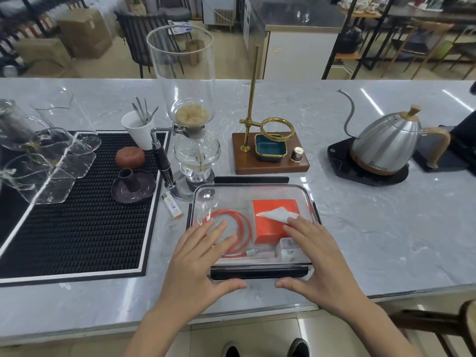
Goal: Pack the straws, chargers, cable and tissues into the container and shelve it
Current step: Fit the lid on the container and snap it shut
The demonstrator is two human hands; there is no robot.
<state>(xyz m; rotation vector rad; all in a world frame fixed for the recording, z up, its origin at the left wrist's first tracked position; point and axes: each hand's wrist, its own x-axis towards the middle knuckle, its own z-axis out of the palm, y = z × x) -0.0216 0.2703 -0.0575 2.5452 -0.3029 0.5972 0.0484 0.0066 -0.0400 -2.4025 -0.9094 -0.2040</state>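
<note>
Pressing down on the clear lid [251,199] of the container [315,210], both hands lay flat with fingers straight and spread, gripping nothing. Left hand [203,256] covered the lid's near-left part, over the cable; right hand [313,253] covered the near-right part, fingertips reaching the tissue pack. Both thumbs hung below the near black latch [258,273], which looked not yet snapped up.

Step in hand, as judged: closing the container, packing apparently done. Next move likely called for clamping the near latch, then the far latch [251,179] and the side ones, before lifting the box with both hands toward a shelf. No shelf was identifiable from this view.

Container sat on the grey marble counter [386,228], near its front edge, just in front of the siphon brewer [192,119] and the wooden dripper stand [270,161].

Contents seen through the lid:
- orange cable [240,228], coiled, left half
- orange tissue pack [273,220], right half, one white tissue [277,214] sticking out on top
- white chargers [288,249], near-right corner
- pale thin straws [244,258], apparently lying along the near wall; too faint to be sure

A lighter [173,208] lay on the counter just left of the container, apart from it. Gooseneck kettle [386,143] stood well off to the right.
</note>
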